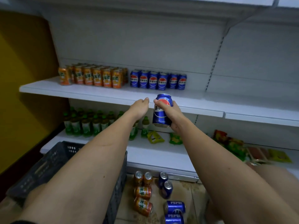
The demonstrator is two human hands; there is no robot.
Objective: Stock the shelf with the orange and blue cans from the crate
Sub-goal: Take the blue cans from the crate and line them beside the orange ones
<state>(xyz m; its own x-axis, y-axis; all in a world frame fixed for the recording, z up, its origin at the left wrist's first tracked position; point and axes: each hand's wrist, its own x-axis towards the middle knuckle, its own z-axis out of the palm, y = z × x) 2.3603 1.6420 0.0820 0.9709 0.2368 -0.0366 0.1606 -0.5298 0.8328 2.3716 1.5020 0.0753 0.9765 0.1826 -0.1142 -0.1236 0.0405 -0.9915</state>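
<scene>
A: Surface & room first?
B: White shelf (103, 92) runs across mid-frame, pale back panel behind it, dim light. Yellow wall (24, 62) at frame left. Tiled floor (191, 193) at bottom centre.
A: What's on the shelf?
B: Block of orange cans (97, 76) at centre-left, row of blue cans (157, 80) just right of them, all upright.
A: Hands?
B: Right hand (174, 118) wrapped round a blue can (161, 110), upright, held in front of the shelf edge, centre frame. Left hand (140, 107) just beside it, fingers loosely curled, holding nothing.
A: Crate?
B: Dark crate (53, 160) at lower left, mostly hidden by the left forearm; can't see inside.
A: Other stuff?
B: Lower shelf: green bottles (85, 123) at left, snack packets (229, 143) to the right. On the floor, orange cans and blue cans, some standing, some lying.
</scene>
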